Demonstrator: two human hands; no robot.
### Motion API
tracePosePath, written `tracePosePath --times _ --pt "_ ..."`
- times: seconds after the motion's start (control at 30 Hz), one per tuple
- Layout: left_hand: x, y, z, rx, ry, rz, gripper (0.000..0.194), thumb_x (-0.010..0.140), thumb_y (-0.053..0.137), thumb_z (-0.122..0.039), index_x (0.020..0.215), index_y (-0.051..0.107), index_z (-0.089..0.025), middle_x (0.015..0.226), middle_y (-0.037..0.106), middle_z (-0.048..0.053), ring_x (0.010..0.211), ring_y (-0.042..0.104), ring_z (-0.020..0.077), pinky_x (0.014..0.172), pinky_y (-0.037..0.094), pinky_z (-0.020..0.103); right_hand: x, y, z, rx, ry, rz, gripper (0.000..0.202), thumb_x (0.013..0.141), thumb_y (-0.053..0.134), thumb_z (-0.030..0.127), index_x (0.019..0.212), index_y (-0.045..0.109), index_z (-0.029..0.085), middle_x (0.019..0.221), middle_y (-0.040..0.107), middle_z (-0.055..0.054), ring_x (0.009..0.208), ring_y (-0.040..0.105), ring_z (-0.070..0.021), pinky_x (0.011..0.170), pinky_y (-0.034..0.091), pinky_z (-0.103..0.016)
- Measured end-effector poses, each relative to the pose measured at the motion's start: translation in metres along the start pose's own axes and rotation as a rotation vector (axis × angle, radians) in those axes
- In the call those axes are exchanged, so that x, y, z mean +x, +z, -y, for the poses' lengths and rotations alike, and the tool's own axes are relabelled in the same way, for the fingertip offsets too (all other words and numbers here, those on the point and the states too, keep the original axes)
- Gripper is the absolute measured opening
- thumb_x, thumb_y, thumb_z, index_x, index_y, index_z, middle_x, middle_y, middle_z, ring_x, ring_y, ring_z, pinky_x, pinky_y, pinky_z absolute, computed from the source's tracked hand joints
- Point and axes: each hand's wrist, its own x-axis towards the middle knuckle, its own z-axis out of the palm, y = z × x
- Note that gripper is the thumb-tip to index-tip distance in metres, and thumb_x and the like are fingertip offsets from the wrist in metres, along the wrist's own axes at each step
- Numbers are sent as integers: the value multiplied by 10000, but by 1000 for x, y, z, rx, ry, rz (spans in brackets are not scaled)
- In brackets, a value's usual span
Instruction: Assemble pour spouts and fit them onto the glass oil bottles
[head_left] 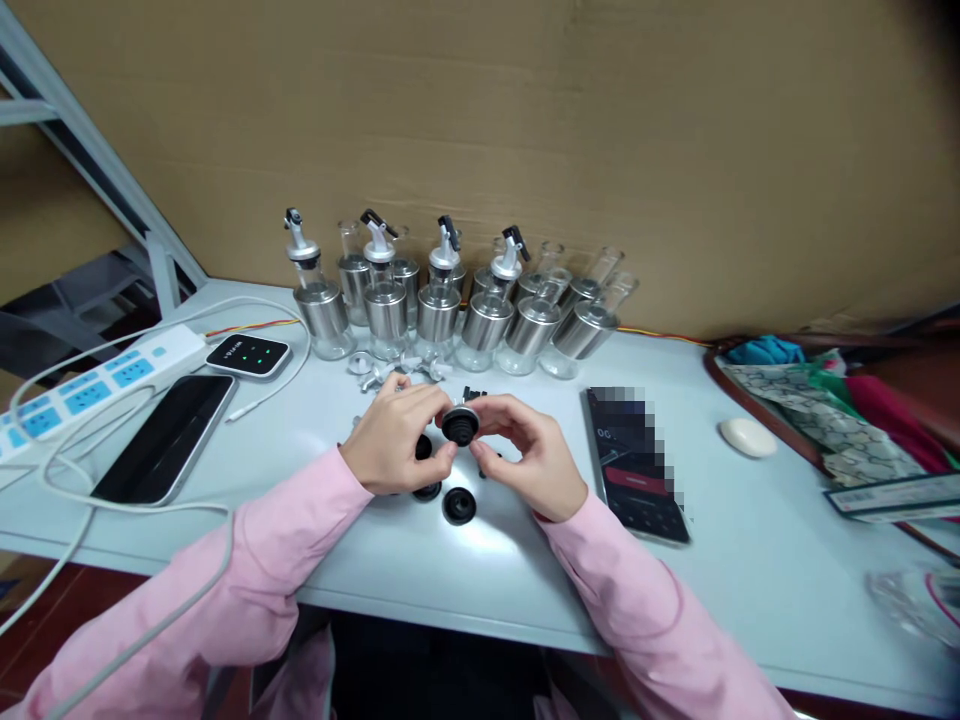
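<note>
"What's gripped?"
"On my feed, the left hand (395,437) and right hand (534,455) together pinch a black ribbed stopper (460,427), raised above the table (431,585)."
"Nearby?"
"I see another black stopper (459,506) below, pourer-topped glass bottles (439,312) behind."

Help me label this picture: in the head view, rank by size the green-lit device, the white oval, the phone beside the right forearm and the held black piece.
1. Phone
2. Green-lit device
3. White oval
4. Held black piece

Glare on tabletop (504,548) — right-edge blur
</note>
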Motion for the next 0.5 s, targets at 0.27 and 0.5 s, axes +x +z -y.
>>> tracePosePath --times 0.27,0.5 --pt "0 2 0 4 1 12 124 711 406 -300 694 430 -180 620 518 -15 568 445 143 705 301 346 0 1 -3 -49 12 14 267 611 579 106 863 554 190 773 633 -18 697 615 -147 685 534 -298" --pt "0 3 -1 11 37 -38 86 661 417 -265 645 422 -180 559 491 -38 516 412 121 696 307 343 -2 0 -6 -128 -39 4 264 599 583 87 837 549 196 692 590 7 627 557 -135 646 487 -288"
